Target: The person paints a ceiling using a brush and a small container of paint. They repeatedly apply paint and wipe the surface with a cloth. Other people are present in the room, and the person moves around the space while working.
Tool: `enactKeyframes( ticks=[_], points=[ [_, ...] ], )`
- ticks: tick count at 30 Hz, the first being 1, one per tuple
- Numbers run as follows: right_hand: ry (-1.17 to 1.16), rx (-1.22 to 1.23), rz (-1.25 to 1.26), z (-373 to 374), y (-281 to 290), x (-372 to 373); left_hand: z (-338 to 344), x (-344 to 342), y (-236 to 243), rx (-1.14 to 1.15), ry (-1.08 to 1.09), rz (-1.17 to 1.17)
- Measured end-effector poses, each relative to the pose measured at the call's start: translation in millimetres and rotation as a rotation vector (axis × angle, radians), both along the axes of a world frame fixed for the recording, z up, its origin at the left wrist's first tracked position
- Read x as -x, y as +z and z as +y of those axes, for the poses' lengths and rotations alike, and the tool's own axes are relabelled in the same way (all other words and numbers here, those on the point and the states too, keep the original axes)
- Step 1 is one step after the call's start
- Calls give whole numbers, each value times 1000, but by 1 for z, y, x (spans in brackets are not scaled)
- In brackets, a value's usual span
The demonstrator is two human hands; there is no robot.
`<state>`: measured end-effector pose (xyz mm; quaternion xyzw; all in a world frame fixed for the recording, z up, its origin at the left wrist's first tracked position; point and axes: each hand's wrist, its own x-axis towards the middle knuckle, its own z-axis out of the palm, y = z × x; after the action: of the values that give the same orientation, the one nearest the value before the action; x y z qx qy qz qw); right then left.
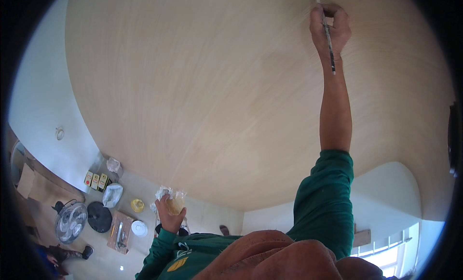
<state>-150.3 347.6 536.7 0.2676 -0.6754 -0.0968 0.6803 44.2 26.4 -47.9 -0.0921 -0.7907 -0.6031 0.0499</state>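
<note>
High at the upper right, my right hand (333, 32) pinches a thin artist's paintbrush (330, 47) with a speckled, dark-ended handle. The brush's tip points up to a broad, pale wood-grained surface (202, 87); whether it touches is hard to tell. Low and to the left, my left hand (169, 216) is wrapped round a see-through plastic cup (178, 203) with something pale yellow in it. A crumpled white cloth or tissue (163, 192) shows beside the cup, by the fingers of that hand.
On the floor at lower left stand a fan (71, 223), several tins (96, 181), a bag-lined container (112, 195), a yellow tub (137, 205), a white lid-like disc (139, 228) and a wooden board (119, 233) with tools. Another person's leg (72, 253) is nearby. A window (386, 256) lies lower right.
</note>
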Motion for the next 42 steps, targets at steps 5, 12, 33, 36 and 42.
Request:
enactKeyframes(
  ticks=[5, 12, 33, 36, 42],
  points=[
    [168, 147, -10, -16, 10, -6, -1, -1, 4, -16, 6, 16],
    [50, -3, 126, -10, 34, -18, -3, 0, 4, -28, -3, 21],
    [122, -57, 304, -41, 73, -44, -4, 1, 1, -115, -5, 31],
    [65, -86, 291, -39, 78, -48, -6, 2, 2, -141, -21, 3],
    [-71, -172, 124, -28, 50, -24, -9, 0, 5, -80, -7, 41]
  ],
)
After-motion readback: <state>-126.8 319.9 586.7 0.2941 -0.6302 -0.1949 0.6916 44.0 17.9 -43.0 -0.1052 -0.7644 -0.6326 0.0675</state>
